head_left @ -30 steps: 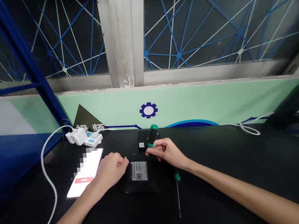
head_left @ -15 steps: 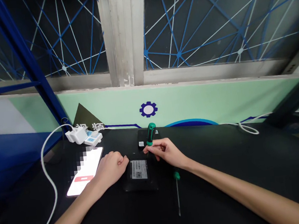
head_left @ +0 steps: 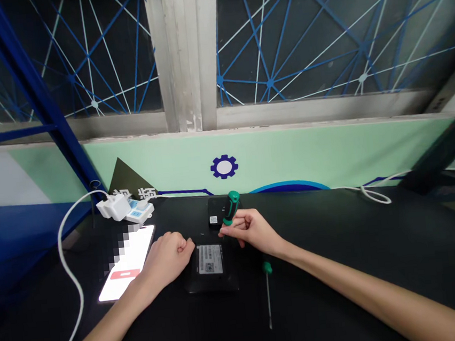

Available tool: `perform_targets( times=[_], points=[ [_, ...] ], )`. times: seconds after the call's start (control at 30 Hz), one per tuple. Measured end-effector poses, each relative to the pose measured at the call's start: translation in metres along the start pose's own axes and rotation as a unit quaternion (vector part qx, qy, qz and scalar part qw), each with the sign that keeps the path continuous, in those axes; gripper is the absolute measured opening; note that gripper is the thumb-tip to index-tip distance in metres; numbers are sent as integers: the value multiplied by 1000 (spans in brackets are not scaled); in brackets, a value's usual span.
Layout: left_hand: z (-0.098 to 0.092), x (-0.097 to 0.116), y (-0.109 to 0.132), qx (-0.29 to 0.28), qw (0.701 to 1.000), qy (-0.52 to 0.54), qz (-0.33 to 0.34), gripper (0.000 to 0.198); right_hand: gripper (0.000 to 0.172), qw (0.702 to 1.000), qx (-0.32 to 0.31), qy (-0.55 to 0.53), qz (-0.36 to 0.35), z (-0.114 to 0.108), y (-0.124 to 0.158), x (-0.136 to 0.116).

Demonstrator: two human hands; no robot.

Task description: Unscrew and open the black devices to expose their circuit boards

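My right hand [head_left: 255,231] is closed round the lower end of a green-and-black screwdriver [head_left: 231,207], pinching it with thumb and fingers. The screwdriver stands nearly upright, its top leaning right, over the far right corner of a flat black device [head_left: 213,283] bearing a white printed label [head_left: 210,259]. Fingers hide its tip. At the device's far left corner rests my left hand [head_left: 172,254], fingers curled in; whether they grip anything is hidden. A second screwdriver [head_left: 268,295] with a green handle lies right of the device, partly under my right wrist.
Behind my right hand lies another black box [head_left: 213,219] with a small white label. A lit phone [head_left: 133,257] lies left, beside my left forearm. White plugs on a power strip [head_left: 138,211] trail a white cable [head_left: 64,250]. Another white cable [head_left: 375,195] lies far right along the wall.
The screwdriver in my right hand has tipped a little more to the right, its handle top slightly lower. My left hand keeps its place by the device. The whole view has shifted slightly.
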State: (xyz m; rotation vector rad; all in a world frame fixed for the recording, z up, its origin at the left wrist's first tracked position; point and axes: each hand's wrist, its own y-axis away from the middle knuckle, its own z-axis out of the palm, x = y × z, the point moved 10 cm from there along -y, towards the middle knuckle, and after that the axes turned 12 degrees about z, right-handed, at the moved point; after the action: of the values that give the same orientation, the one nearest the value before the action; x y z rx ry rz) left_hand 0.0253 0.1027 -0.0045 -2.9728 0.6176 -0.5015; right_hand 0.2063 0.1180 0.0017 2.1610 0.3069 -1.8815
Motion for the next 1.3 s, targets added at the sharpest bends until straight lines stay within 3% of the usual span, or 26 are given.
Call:
perform_targets(
  times=[0.17,0.83,1.3],
  points=[
    [-1,1,0,0,1000,0,-3,51,48,1000,-7,-10,8,2,2,-4],
    [-1,2,0,-3,1000,-9,5,50,43,998,-23,43,-47,6,7,-17],
    [-2,4,0,-12,1000,-11,-4,50,43,999,-28,-19,-2,6,0,-2]
  ],
)
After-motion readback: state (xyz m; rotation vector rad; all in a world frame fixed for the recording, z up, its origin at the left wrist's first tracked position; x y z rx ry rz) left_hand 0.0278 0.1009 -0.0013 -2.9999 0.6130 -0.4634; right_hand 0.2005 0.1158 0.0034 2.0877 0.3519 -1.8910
